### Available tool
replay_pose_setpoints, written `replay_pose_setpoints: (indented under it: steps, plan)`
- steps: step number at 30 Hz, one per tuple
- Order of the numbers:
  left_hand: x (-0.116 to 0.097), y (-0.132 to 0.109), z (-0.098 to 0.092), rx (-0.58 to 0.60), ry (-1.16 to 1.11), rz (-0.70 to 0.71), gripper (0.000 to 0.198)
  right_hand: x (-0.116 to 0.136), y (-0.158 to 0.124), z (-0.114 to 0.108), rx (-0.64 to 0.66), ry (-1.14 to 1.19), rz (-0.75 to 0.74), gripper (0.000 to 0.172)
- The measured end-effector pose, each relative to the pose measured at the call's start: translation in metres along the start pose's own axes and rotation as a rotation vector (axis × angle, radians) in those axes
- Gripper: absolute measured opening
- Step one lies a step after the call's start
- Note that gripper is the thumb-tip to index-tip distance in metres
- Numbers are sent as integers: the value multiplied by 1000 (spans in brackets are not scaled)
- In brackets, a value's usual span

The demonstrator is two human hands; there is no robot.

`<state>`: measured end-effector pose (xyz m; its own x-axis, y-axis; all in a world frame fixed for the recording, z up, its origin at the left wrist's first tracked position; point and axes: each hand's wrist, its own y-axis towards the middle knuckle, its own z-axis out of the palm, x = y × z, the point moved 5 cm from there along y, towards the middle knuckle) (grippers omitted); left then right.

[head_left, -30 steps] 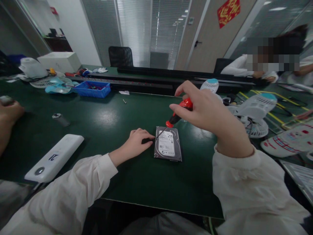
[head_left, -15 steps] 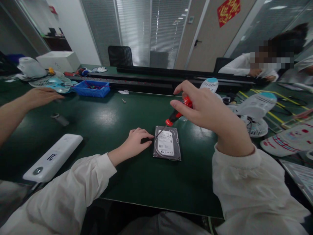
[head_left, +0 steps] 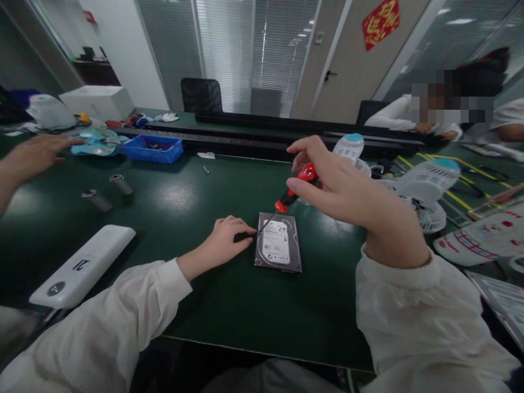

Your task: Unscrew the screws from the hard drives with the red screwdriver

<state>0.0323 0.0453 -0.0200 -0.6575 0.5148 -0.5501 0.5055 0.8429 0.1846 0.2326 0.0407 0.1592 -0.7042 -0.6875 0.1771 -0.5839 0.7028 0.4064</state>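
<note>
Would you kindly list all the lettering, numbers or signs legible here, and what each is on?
"21", it seems: white power bank.
On the hard drive: print too small to read.
Red diamond sign: gold characters, unclear.
White box: faint mark, too blurred.
Red-printed white item at right: lettering too blurred.

Flat, rectangular grey metal, white-labelled hard drive, lying label-up; red-and-black-handled screwdriver slanting down to its upper-left side.

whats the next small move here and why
Perhaps twist the red-and-black screwdriver slightly: the right hand holds it, slanting down toward the left edge of the grey rectangular hard drive, beside the left hand.
</note>
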Motion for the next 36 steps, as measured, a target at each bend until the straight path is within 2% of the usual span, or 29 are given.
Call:
replay_pose_setpoints:
  steps: [3, 5, 8, 11, 17, 21, 24, 29, 32, 36]
  plan:
    - [0, 0, 0, -1, -6, -7, 25, 3, 0, 1, 8, 79, -94, 47]
    - [-1, 0, 0, 4, -5, -11, 26, 4, 0, 1, 25, 87, -98, 46]
    - [-2, -1, -1, 10, 1, -21, 26, 1, 1, 1, 22, -13, -1, 39]
    - [-3, -1, -2, 13, 0, -30, 25, -6, 0, 1, 14, -73, 69, 44]
    - [-4, 0, -3, 18, -1, -42, 26, -1, -1, 0, 12, 62, -101, 50]
    - [-5, 0, -2, 25, 4, -36, 26, -1, 0, 0, 40, -12, -5, 42]
    - [-4, 0, -2, 21, 2, -30, 26, -5, 0, 0, 33, -71, 59, 46]
    - [-4, -1, -1, 14, 11, -27, 26, 0, -3, 0, 28, 55, -111, 56]
    - [-3, -1, -1, 12, 6, -29, 27, 2, -3, 0, 49, 87, -113, 49]
    - [-2, -1, 0, 11, 3, -22, 26, -1, -3, -1, 46, 1, 9, 39]
